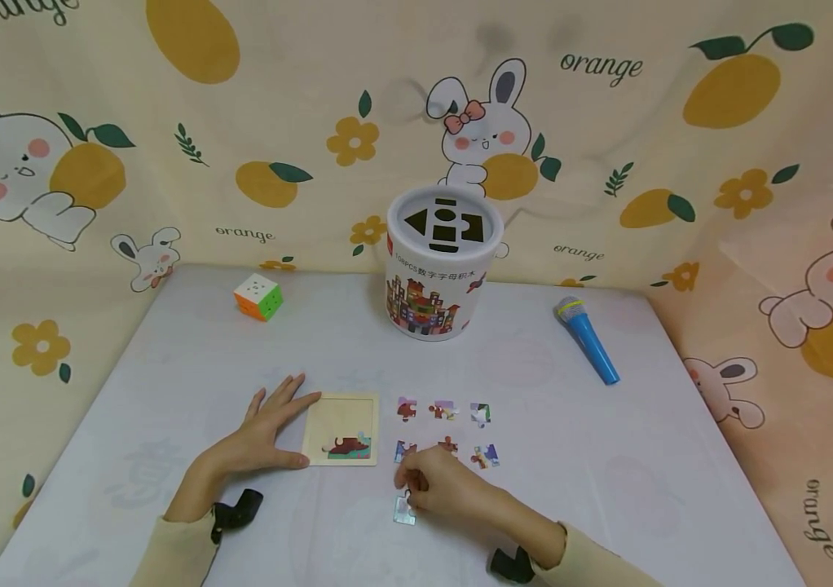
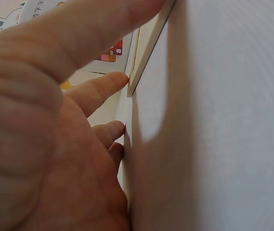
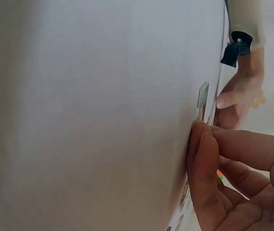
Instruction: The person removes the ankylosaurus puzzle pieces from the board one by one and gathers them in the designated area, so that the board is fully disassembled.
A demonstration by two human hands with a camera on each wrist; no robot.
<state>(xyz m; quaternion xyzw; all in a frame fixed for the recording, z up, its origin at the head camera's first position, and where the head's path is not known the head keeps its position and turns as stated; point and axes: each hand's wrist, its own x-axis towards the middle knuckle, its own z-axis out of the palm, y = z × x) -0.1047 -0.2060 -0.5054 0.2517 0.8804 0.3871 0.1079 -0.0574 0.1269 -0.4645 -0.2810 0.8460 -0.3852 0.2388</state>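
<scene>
A square wooden puzzle tray [image 1: 328, 416] lies on the white tabletop, with a brown and teal puzzle section [image 1: 349, 446] fitted at its lower right. My left hand [image 1: 270, 432] is spread at the tray's left side, thumb and index finger touching its edge. To the right of the tray, my right hand [image 1: 446, 485] pinches a pale blue jigsaw piece [image 1: 404, 512] by its upper end, at the table surface. That piece [image 3: 203, 95] stands out beyond the fingertips in the right wrist view. Several loose jigsaw pieces [image 1: 443, 410] lie in two rows beyond this hand, which partly covers the nearer row.
A white lidded bucket [image 1: 431, 269] with shaped slots stands at the back middle. A puzzle cube [image 1: 258, 297] sits at the back left, and a blue toy microphone [image 1: 591, 342] lies at the right. A printed cloth [image 1: 299, 98] hangs behind the table.
</scene>
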